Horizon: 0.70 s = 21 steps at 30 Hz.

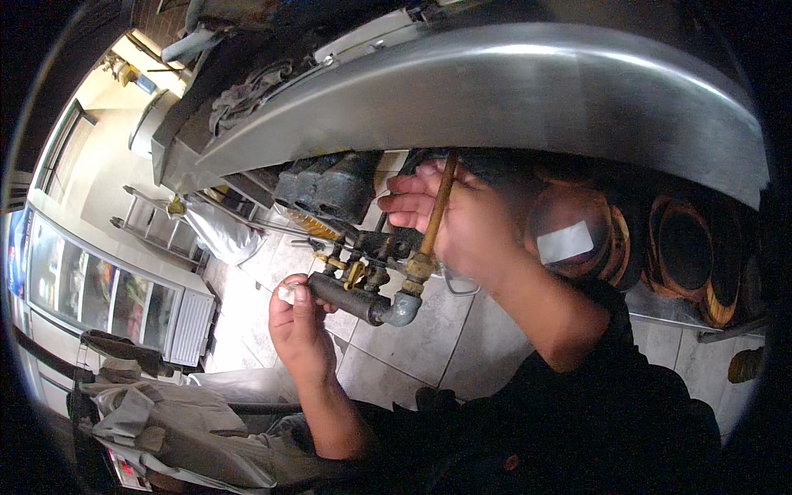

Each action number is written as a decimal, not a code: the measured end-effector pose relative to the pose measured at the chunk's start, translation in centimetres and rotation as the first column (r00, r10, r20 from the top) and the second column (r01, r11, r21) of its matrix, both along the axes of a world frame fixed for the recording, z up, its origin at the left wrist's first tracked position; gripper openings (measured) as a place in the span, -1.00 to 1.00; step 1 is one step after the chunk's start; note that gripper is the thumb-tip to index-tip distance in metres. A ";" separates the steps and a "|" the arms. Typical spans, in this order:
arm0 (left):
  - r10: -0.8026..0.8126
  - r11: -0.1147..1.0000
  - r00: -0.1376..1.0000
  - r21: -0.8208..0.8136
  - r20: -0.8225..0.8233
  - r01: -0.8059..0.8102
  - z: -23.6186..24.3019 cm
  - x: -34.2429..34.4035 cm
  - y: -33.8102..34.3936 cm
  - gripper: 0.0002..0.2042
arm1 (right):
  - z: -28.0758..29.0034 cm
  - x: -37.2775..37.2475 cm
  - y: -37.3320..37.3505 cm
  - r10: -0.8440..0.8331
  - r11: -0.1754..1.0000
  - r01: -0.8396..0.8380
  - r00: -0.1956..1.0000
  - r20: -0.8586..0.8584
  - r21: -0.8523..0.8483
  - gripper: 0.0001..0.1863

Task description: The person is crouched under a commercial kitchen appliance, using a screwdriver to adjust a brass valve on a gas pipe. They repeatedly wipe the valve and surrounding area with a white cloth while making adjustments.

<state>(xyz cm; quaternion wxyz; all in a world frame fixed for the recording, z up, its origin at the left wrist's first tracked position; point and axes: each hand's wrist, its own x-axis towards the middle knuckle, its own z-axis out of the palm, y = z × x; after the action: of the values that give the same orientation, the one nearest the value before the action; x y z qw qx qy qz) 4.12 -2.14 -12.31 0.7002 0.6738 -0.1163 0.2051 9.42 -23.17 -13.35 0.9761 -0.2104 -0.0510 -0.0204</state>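
A short dark gas manifold pipe (346, 299) hangs in front of me, with several brass valves (355, 272) along its upper side. A grey elbow fitting (402, 309) joins its right end to a yellowish-brown pipe (439, 206) that rises under the steel edge. My left hand (304, 334) is closed at the manifold's left end, pinching a small crumpled white scrap (289, 292); some fingers pass behind the pipe. My right hand (462, 214), slightly blurred, reaches behind the upright pipe with its fingers stretched out to the left. Whether it touches the pipe I cannot tell.
A curved stainless steel panel (495, 91) overhangs the work. Dark cylindrical metal parts (330, 188) sit beneath it. Round wooden-rimmed plates (683, 247) stand on a shelf at right. A glass-door fridge (107, 280) and folding ladder (161, 223) are at left, above a tiled floor (396, 371).
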 end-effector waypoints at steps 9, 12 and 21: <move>-0.106 0.400 0.820 0.779 0.563 -0.483 9.3 -3.6 -4.9 -0.64 | -0.7 0.3 0.3 -0.020 0.999 0.018 0.998 0.057 0.035 -0.87; -0.229 0.220 0.854 0.880 0.466 -0.421 11.0 -3.4 -8.0 -0.64 | -0.6 0.1 -0.1 0.010 0.998 -0.017 0.995 0.097 0.066 -0.89; -0.249 -0.579 0.937 0.739 0.244 -0.346 12.0 -2.7 -14.7 -0.85 | -0.1 -0.4 -0.3 0.010 0.997 -0.017 0.996 0.089 0.077 -0.86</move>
<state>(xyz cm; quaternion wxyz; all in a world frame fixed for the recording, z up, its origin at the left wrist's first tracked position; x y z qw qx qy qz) 1.39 -16.84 -0.26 -0.3294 0.8810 -0.3108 0.1372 9.04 -23.45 -13.49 0.9804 -0.1710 -0.0946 -0.0250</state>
